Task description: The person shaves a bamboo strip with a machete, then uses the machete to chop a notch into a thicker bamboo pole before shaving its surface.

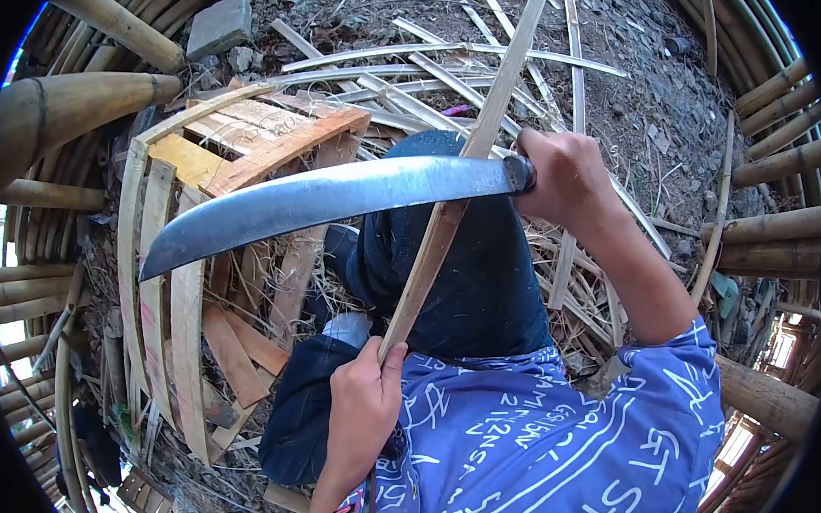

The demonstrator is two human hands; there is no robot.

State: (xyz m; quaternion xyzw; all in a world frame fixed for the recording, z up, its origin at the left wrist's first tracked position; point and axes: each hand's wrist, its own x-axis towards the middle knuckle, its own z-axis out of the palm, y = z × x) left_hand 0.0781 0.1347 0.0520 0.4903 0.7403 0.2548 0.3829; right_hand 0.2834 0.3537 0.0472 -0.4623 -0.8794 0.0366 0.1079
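Note:
My right hand [563, 178] is closed round the handle of a machete [330, 195], whose broad curved blade reaches out to the left. Under the blade runs a long bamboo strip [423, 278], slanting from my lap up past the top of the view. The blade lies across this strip near my raised knee. My left hand [364, 393] grips the lower end of the strip, thumb along its top. The machete's handle is mostly hidden inside my right fist.
A wooden crate [290, 162] with split slats [185, 310] stands at my left. Cut bamboo strips [411, 71] and shavings lie on the stony ground ahead. A concrete block [220, 28] rests at the upper left. Bamboo poles [74, 113] are stacked on both sides.

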